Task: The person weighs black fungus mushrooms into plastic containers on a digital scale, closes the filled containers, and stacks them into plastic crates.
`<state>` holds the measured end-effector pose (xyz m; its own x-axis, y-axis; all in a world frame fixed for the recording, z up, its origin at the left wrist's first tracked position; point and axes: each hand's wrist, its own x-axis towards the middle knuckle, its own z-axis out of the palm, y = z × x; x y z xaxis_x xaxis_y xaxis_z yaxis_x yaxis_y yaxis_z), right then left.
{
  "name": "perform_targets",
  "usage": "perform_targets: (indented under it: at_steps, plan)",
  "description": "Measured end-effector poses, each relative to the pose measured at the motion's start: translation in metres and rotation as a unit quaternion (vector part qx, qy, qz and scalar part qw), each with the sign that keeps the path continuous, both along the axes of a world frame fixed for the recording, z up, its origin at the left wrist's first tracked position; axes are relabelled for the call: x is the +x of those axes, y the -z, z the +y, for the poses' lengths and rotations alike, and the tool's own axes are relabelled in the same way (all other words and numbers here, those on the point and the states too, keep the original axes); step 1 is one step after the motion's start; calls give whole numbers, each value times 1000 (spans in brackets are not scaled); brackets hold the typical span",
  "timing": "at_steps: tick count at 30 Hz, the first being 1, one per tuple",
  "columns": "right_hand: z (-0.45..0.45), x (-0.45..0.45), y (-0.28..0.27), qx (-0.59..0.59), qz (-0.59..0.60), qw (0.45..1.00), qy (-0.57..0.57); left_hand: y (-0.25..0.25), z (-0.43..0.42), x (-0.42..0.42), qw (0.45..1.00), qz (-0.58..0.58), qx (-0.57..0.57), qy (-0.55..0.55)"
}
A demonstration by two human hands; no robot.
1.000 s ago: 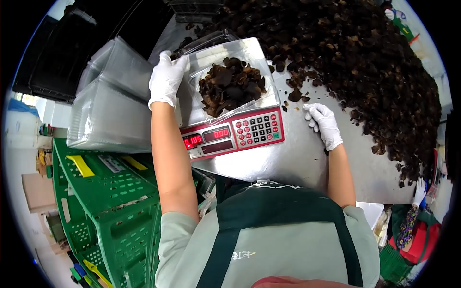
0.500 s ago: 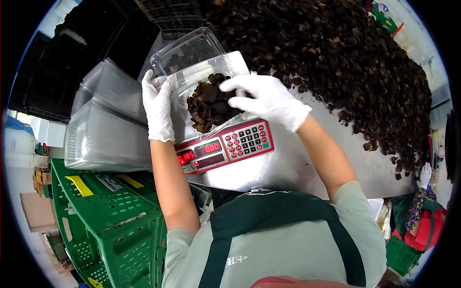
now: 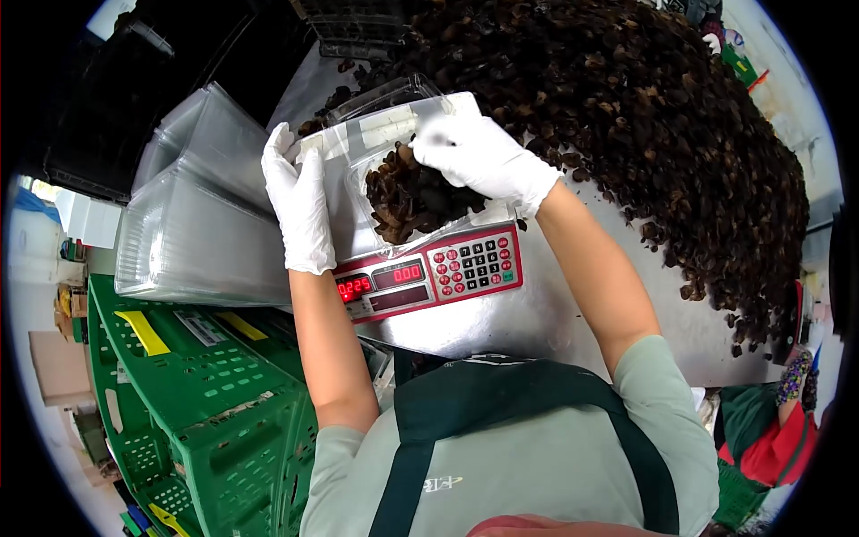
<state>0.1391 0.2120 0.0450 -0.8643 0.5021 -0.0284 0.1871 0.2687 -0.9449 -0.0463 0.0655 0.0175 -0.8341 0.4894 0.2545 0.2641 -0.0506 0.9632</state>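
Observation:
Both my hands wear white gloves. My left hand (image 3: pixel 300 201) is beside the left edge of the scale's platform, its thumb and fingers apart. Over the far right of a clear plastic box (image 3: pixel 360 210), my right hand (image 3: pixel 483 161) has its fingers drawn together; their tips are partly blurred, and what they hold is hidden. Dark wood ear mushrooms (image 3: pixel 403 201) fill the box. Its clear lid (image 3: pixel 385 94) lies folded back on the far side. Underneath is a red and silver digital scale (image 3: pixel 429 273), which reads 0.225.
A large heap of wood ear mushrooms (image 3: pixel 662 143) covers the far and right part of the metal table (image 3: pixel 573 295). Nested clear boxes (image 3: pixel 192 233) stand at the left. Green crates (image 3: pixel 224 430) are stacked below. Another person's red garment (image 3: pixel 778 447) shows at the lower right.
The lid has tipped further back, away from me. My right hand's fingers have drawn together near the box's far side. The scale reading has risen from 0.185 to 0.225.

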Motion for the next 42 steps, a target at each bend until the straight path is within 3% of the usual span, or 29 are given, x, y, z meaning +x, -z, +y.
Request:
perform_targets:
  at_steps: [2, 6, 10, 15, 18, 21, 22, 24, 25, 28, 32, 34, 36, 38, 40, 41, 42]
  plan:
    - [6, 4, 2, -45, 62, 997, 1, 2, 1, -3, 1000, 30, 8, 3]
    - [17, 41, -8, -253, 172, 952, 20, -11, -3, 0, 999, 38, 5, -10]
    - [52, 96, 45, -325, 235, 912, 84, -4, -13, -16, 997, 79, -7, -8]
    - [32, 114, 40, -225, 116, 953, 165, -12, -4, -2, 999, 34, 1, -3]
    - [19, 104, 14, -131, 30, 979, 154, -15, 1, 3, 1000, 23, 12, 5]
    - [11, 87, 9, -2, 21, 996, 82, -12, -1, -2, 999, 41, 14, 6]
    - [7, 79, 8, 38, 13, 997, 62, -10, -1, -5, 999, 50, 8, 5]
    - [-3, 64, -8, 241, -121, 963, 21, -3, -2, -14, 997, 75, -6, 3]
    - [-5, 56, 7, 331, -70, 941, 25, -4, -1, -11, 997, 76, -6, 5]
    - [-2, 42, 24, 341, -67, 936, 44, -9, 0, -2, 999, 52, -10, -7]
    - [3, 55, 24, 17, 80, 981, 175, -1, 11, -13, 999, 39, -21, 5]
    - [15, 68, 23, -127, 81, 967, 205, 11, 22, -34, 954, 206, -216, -19]
    - [19, 74, 22, -187, 57, 957, 215, 19, 33, -43, 923, 276, -265, -38]
    - [14, 72, 24, -89, 95, 972, 196, 12, 43, -39, 893, 243, -375, -61]
    - [4, 59, 26, 18, 116, 979, 170, 9, 49, -44, 873, 261, -409, -55]
    - [3, 55, 20, 193, 55, 972, 121, 5, 52, -46, 861, 241, -445, -41]
    - [3, 52, 14, 360, -9, 930, 67, 1, 53, -47, 848, 221, -481, -28]
